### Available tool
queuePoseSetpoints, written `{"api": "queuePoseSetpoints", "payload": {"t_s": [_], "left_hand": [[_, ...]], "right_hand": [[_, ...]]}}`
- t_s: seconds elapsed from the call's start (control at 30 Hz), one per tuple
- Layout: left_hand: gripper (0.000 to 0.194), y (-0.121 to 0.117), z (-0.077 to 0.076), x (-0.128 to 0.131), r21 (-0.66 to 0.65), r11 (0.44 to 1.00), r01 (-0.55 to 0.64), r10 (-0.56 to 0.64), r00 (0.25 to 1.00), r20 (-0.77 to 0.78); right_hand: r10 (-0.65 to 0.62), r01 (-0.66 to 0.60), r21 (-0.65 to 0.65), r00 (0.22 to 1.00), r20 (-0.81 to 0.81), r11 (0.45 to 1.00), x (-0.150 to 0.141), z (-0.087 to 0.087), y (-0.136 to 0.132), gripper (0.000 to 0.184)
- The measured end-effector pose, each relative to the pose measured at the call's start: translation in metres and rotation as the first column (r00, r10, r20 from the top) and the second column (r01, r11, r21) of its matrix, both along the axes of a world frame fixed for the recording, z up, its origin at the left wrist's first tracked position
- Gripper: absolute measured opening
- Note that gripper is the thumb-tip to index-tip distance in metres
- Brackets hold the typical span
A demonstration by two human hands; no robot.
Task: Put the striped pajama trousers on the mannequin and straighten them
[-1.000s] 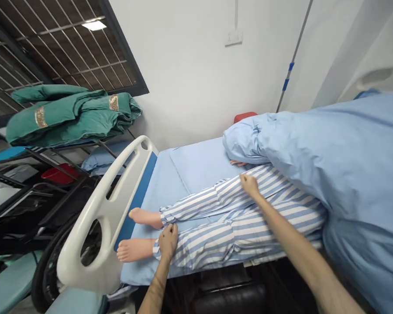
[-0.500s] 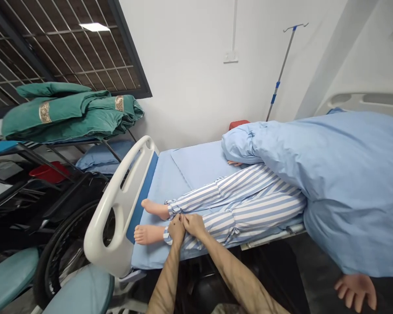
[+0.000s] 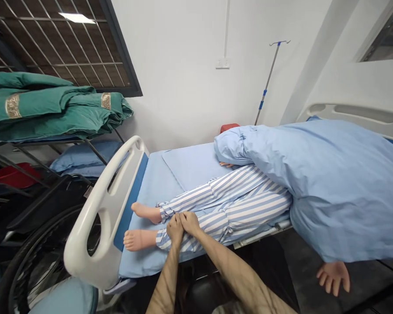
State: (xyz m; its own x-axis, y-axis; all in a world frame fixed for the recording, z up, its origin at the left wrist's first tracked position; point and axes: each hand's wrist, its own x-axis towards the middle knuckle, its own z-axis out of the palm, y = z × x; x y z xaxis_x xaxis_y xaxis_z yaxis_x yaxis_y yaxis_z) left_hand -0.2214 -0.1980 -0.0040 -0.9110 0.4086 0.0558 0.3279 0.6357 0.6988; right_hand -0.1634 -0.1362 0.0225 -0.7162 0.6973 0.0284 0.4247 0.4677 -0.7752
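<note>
A manikin lies on the bed in blue-and-white striped trousers, with its bare feet near the footboard. My left hand is closed on the trouser cloth of the near lower leg, just above the ankle. Right beside it, touching it, my right hand has its fingers curled over the same trouser leg. The fingertips of both hands are partly hidden. A light blue quilt covers the manikin's upper body, and one manikin hand hangs out below it at the bed's near side.
The white footboard rises left of the feet, with a wheelchair wheel and a pale green stool seat beyond it. Folded green covers lie on a rack by the barred window. An IV pole stands behind the bed.
The view has swung to the right, so the bed and rack sit farther left. My hands stay at the near trouser leg, with the fingers shifted slightly and curled over the cloth.
</note>
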Motion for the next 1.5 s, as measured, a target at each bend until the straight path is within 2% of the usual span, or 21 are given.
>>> {"api": "queuePoseSetpoints", "payload": {"t_s": [0.17,0.23,0.37,0.47,0.57,0.63,0.7,0.77,0.83,0.93,1.0,1.07,1.2,1.33,1.4,1.5], "left_hand": [[0.035,0.001,0.007,0.001,-0.113,0.994,0.008,-0.01,1.0,-0.013],[0.036,0.003,0.006,0.003,-0.12,0.993,-0.015,0.01,0.999,-0.042],[0.036,0.005,-0.001,0.006,-0.133,0.991,-0.026,0.017,0.997,-0.072],[0.031,0.007,0.0,0.002,-0.133,0.991,0.003,-0.009,0.999,-0.05],[0.032,0.014,0.012,-0.008,-0.03,0.999,0.042,-0.042,0.999,0.005],[0.033,0.023,0.023,-0.013,0.092,0.996,0.011,-0.015,0.999,0.042],[0.034,0.034,0.031,-0.01,0.209,0.978,-0.019,0.003,0.997,0.076],[0.035,0.042,0.032,0.003,0.237,0.971,0.007,-0.025,0.997,0.071],[0.034,0.045,0.025,0.021,0.179,0.983,0.046,-0.053,0.998,0.034],[0.024,0.041,0.009,0.042,-0.053,0.993,0.102,-0.106,0.992,-0.069],[0.021,0.038,0.002,0.046,-0.216,0.968,0.13,-0.161,0.979,-0.129],[0.025,0.037,-0.001,0.045,-0.306,0.942,0.14,-0.2,0.964,-0.173],[0.026,0.039,-0.003,0.041,-0.379,0.915,0.139,-0.235,0.947,-0.219],[0.025,0.041,-0.005,0.041,-0.458,0.879,0.131,-0.261,0.937,-0.234],[0.024,0.041,-0.004,0.044,-0.457,0.881,0.122,-0.255,0.937,-0.24],[0.025,0.042,-0.002,0.048,-0.387,0.918,0.085,-0.204,0.939,-0.277]], "right_hand": [[0.047,-0.044,0.041,0.996,-0.082,0.998,0.01,0.027,0.011,0.039],[0.045,-0.037,0.075,0.994,-0.101,0.997,0.022,0.03,0.019,0.04],[-0.009,0.007,0.119,1.0,0.017,0.993,0.043,0.012,0.029,0.036],[-0.057,0.044,0.148,0.995,0.087,0.988,0.045,-0.002,0.029,0.033],[-0.081,0.07,0.134,0.994,0.074,0.988,0.044,-0.003,0.029,0.036],[-0.064,0.059,0.118,0.997,0.041,0.991,0.044,-0.001,0.031,0.037],[-0.066,0.064,0.095,0.998,0.014,0.993,0.045,0.0,0.032,0.039],[-0.084,0.084,0.07,0.996,-0.004,0.994,0.046,0.0,0.034,0.039],[-0.104,0.105,0.049,0.994,-0.022,0.993,0.047,-0.001,0.035,0.038],[-0.124,0.125,0.014,0.991,-0.041,0.992,0.047,-0.004,0.037,0.037],[-0.124,0.124,-0.002,0.991,-0.04,0.992,0.047,-0.006,0.038,0.036],[-0.113,0.112,-0.017,0.993,-0.034,0.994,0.048,-0.003,0.041,0.033],[-0.084,0.082,-0.022,0.994,-0.07,0.996,0.055,0.023,0.047,0.032],[-0.058,0.072,0.058,0.977,-0.207,0.996,0.061,0.054,0.05,0.039],[-0.064,0.086,0.087,0.972,-0.226,0.992,0.064,0.054,0.053,0.04],[-0.079,0.09,0.083,0.989,-0.127,0.992,0.069,0.029,0.056,0.036]]}}
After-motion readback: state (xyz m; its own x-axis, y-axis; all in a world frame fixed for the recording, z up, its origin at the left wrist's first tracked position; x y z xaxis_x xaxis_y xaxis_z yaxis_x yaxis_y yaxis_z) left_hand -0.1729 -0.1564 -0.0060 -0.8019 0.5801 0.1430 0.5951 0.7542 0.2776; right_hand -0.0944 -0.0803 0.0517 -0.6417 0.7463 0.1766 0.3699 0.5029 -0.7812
